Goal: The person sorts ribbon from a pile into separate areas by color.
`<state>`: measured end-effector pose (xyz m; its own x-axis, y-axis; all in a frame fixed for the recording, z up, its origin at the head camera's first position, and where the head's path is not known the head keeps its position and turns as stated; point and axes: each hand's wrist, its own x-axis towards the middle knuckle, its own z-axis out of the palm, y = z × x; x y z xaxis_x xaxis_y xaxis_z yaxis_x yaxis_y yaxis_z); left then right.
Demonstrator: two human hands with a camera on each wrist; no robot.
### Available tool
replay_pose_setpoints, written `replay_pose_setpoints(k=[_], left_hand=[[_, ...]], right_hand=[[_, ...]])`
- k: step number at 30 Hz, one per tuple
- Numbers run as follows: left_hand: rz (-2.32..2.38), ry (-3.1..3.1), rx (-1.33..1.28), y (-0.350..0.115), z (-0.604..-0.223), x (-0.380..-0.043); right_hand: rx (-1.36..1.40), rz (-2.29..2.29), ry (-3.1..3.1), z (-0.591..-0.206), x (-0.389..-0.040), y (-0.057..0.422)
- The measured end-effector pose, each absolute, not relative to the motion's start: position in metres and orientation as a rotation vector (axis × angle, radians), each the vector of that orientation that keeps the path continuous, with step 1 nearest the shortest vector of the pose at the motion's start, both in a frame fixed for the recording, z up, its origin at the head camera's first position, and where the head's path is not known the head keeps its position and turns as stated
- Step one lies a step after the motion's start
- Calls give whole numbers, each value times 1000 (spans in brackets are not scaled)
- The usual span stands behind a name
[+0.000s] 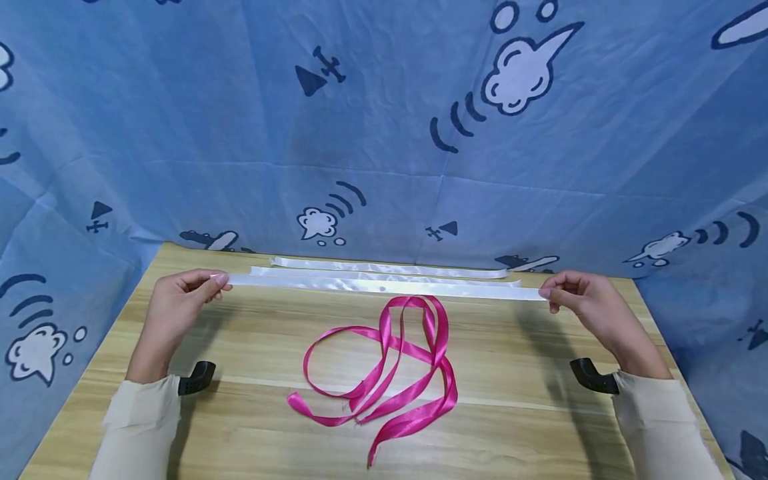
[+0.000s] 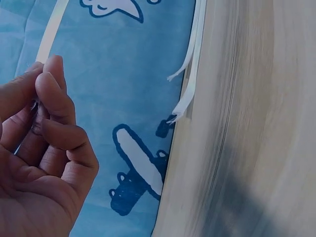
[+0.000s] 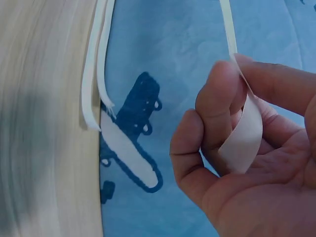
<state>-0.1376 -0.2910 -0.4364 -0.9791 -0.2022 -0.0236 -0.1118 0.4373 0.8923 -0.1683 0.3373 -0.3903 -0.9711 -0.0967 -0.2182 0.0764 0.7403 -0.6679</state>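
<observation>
A white satin ribbon is stretched nearly straight between both hands, held above the table. My left hand pinches one end between thumb and fingers; in the left wrist view the strip runs up from the fingertips. The other end is pinched by my right hand, and in the right wrist view a short tail of it curls into the palm. Just behind, two more white ribbons lie along the table's back edge, partly overlapped by the held one.
A tangle of bright pink ribbon lies looped in the middle of the wooden table. Blue patterned cloth hangs behind the table and along both sides. Black camera mounts stick out from the wrists.
</observation>
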Motion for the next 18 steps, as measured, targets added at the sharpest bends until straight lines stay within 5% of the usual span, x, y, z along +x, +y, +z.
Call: replay_pose_setpoints(k=[18], left_hand=[[-1484, -2774, 306, -303, -456, -170]], right_hand=[[61, -1244, 2745, -433, -196, 339]])
